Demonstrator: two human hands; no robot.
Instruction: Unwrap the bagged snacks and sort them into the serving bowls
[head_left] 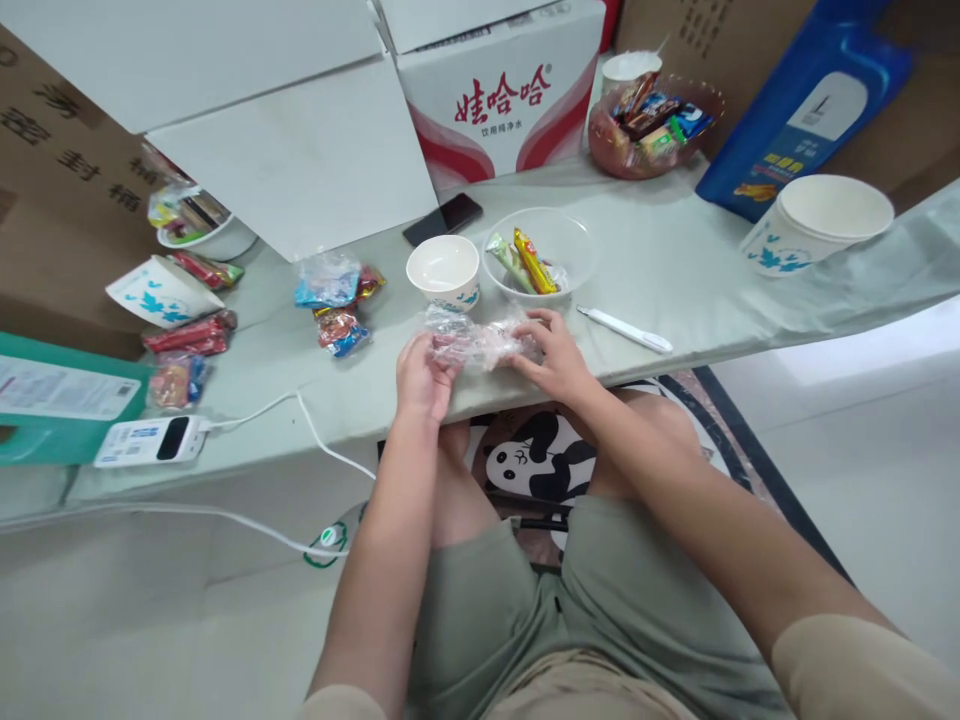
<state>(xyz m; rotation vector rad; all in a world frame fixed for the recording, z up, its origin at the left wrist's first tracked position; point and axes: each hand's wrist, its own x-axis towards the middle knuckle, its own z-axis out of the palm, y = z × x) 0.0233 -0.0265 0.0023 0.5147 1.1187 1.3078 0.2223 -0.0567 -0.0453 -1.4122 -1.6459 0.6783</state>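
Observation:
At the table's front edge, my left hand (pixel 427 378) has its fingers closed on one end of a crumpled clear plastic bag (pixel 480 342). My right hand (pixel 556 358) pinches the other end. Something pinkish shows through the film, too blurred to name. Just behind the bag stands a white paper cup (pixel 442 272) with blue leaf prints. Beside the cup, a clear plastic bowl (pixel 581 250) holds a yellow snack packet (pixel 534 262) and a pale green packet (pixel 510 262). A slim white pen-like tool (pixel 626 330) lies right of my right hand.
Wrapped snacks (pixel 330 285) lie left of the cup. A tipped paper cup (pixel 165 292) and a white power bank (pixel 150 442) with a cable sit farther left. Behind are a phone (pixel 444 220), white carton (pixel 502 110), snack bowl (pixel 630 160), blue bottle (pixel 799 120) and stacked cups (pixel 795 235).

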